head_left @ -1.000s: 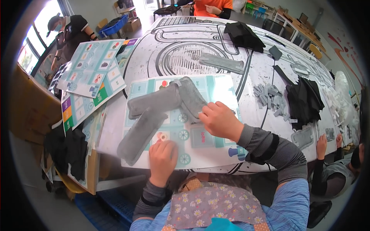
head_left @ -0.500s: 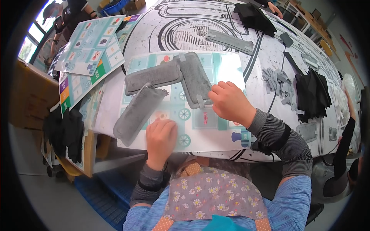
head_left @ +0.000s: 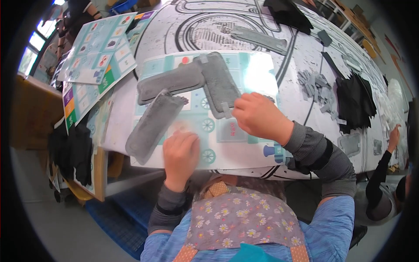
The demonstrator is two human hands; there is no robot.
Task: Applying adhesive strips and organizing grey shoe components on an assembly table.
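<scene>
Three grey plush pieces, long and padded, lie on a laminated picture sheet (head_left: 192,163) in front of me. An upper left piece (head_left: 168,83) overlaps an upright right piece (head_left: 218,83), and a slanted lower piece (head_left: 155,126) touches the upper left one. My right hand (head_left: 262,118) is closed at the lower right edge of the upright piece, beside its small grey tab (head_left: 226,110). Its fingertips are hidden, so what it pinches cannot be seen. My left hand (head_left: 181,155) rests with curled fingers on the sheet, right of the slanted piece; its fingertips are hidden too.
Another grey plush strip (head_left: 259,40) lies farther back. To the right are a pile of grey tabs (head_left: 315,91) and black fabric (head_left: 355,102); more black fabric (head_left: 288,16) lies at the back. Picture sheets (head_left: 94,56) overlap on the left. Another person's hand (head_left: 394,137) shows far right.
My right hand has shifted slightly left at the upright piece's edge. The view has moved a little, and the other person's hand at far right is lower.
</scene>
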